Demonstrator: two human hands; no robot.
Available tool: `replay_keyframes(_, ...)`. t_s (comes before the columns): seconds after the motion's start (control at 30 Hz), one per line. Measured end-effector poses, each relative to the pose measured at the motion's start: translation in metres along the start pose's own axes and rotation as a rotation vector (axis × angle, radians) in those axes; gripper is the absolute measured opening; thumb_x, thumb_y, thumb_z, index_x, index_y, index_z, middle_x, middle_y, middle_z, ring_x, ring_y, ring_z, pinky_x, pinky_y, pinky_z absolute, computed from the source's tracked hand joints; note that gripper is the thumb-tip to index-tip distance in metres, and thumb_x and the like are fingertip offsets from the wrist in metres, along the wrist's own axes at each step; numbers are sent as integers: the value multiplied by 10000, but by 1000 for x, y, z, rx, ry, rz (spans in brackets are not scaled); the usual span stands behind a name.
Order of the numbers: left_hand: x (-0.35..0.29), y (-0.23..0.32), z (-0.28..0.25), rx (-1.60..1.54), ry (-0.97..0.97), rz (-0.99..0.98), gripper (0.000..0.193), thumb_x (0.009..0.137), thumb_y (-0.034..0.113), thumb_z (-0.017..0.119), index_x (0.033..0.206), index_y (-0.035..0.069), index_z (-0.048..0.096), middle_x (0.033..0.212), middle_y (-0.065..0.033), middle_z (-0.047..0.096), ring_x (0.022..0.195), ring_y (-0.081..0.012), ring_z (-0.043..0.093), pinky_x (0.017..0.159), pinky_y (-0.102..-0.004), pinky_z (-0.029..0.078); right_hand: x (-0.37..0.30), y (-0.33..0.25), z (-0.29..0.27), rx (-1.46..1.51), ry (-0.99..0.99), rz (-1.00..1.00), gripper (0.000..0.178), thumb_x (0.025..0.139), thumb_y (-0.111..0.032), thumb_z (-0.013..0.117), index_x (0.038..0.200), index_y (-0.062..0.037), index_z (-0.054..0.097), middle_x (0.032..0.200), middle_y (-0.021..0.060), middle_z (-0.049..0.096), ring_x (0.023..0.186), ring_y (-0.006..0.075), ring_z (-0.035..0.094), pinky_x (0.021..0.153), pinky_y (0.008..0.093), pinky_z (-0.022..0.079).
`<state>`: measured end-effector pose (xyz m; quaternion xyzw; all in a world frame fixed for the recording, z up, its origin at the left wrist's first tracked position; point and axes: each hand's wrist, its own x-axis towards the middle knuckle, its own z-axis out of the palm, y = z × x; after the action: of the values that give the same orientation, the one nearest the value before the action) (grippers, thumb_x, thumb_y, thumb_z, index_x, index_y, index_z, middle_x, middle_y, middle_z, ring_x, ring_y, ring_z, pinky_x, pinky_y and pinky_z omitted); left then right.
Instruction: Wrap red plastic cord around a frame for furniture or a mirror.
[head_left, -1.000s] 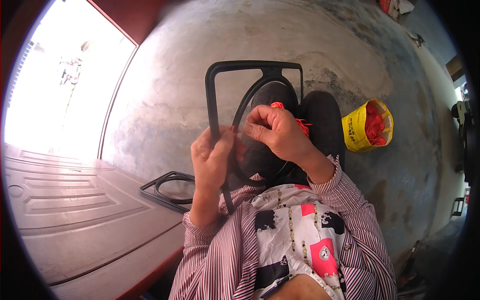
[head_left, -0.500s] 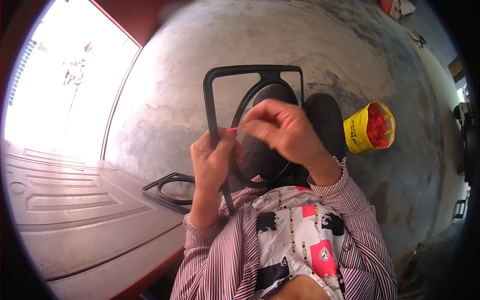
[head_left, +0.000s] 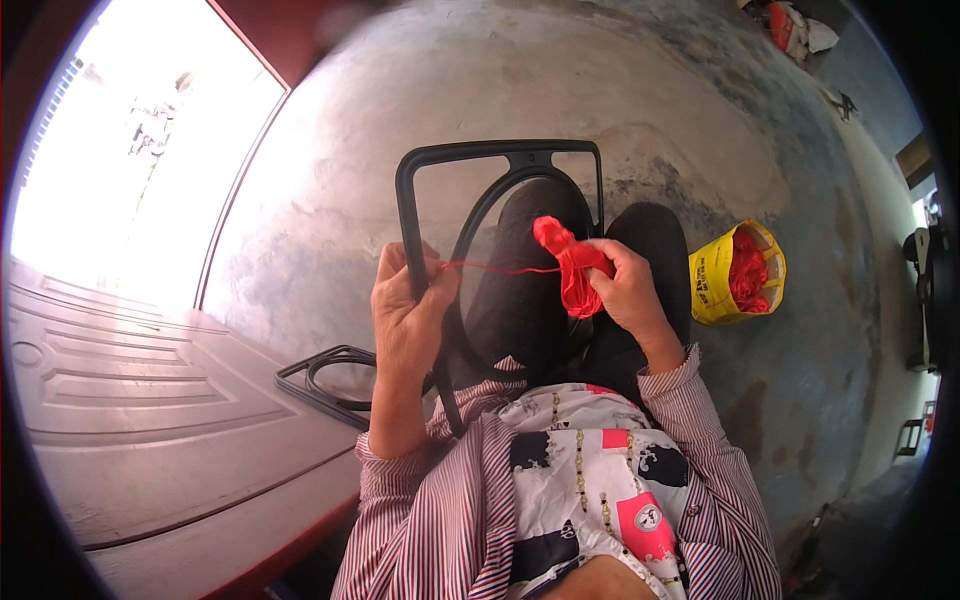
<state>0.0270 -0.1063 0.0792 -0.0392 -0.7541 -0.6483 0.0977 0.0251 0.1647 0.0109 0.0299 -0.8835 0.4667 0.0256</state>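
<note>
A black frame, roughly rectangular with a rounded loop inside it, stands over my lap. My left hand is closed around its left bar, with the end of a thin red cord at the fingertips. That cord runs taut to the right, across the loop, to a bundle of red cord. The bundle is gripped in my right hand, between thumb and fingers, above my knees. How the cord is fixed at the bar is hidden by my left fingers.
On the floor to the right sits a yellow bag holding more red cord. Another black frame lies at the left, beside a pale panelled door. A bright doorway is at the far left.
My right hand has moved right and down, away from my left hand, and the red bundle now shows in it. The cord between the hands is longer. My left hand stays at the bar.
</note>
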Motion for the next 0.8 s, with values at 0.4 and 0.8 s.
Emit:
replay_keyframes(0.4,0,25,31,313,-149,447,323,785,116,652,1082,13,726,1526,-212,375,1094,-295,578,1022,-419,400,18,-114,-24,690,2,-107,229,879,-1,624,1105,20,595,964,53,686,870,65,630,789,221,509)
replay_keyframes(0.8,-2,15,25,-263,-407,237,422,811,286,667,1128,12,713,1502,-207,428,1360,-323,424,1143,-416,258,22,-73,12,1385,-377,343,292,999,-294,532,1096,-47,653,951,60,697,897,149,678,816,317,559)
